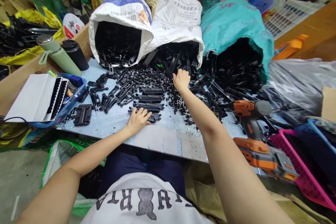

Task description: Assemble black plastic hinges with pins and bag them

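My left hand (139, 120) lies over the nearest of several long black plastic parts (151, 98) lined up in a row. Its fingers are bent over that part, and a ring shows on one finger. Farther forward, my right hand (181, 79) is closed among black parts at the mouth of the middle white sack (178, 14). Long black pieces stick up beside its fingers; its fingertips are hidden, so what it grips is not clear. Loose small black parts and screws (181, 106) are heaped around and below the right hand.
A blue-and-white sack (120, 8) and a teal sack (233, 17) spill black parts. An orange cordless drill (252, 136) stands at right near a pink basket (301, 178). At left are a blue tray (76, 99), a green bottle (61, 57) and a black cup (76, 54).
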A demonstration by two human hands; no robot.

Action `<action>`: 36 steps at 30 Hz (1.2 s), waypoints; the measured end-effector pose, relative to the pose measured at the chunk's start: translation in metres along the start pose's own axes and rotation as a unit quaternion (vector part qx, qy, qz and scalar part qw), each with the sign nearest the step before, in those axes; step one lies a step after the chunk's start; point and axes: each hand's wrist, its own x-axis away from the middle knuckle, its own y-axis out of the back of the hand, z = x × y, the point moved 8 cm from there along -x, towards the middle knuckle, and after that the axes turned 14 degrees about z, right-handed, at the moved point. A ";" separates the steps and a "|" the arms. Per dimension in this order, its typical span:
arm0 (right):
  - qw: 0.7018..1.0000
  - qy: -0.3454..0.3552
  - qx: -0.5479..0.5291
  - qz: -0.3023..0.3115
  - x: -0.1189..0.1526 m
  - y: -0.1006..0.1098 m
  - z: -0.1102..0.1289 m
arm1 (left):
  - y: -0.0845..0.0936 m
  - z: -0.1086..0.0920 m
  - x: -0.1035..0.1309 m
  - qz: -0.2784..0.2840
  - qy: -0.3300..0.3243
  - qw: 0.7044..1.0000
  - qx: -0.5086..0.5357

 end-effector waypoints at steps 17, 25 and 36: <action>0.932 -0.141 -0.331 0.048 -0.004 0.000 -0.068 | 0.006 0.180 0.002 0.181 0.325 0.922 0.110; 0.665 -0.053 -0.708 0.231 0.108 -0.028 -0.030 | 0.002 0.134 -0.018 0.126 0.242 0.960 0.058; 0.655 0.110 -0.649 0.371 0.241 -0.025 0.024 | 0.043 0.080 0.014 -0.017 0.145 0.932 0.332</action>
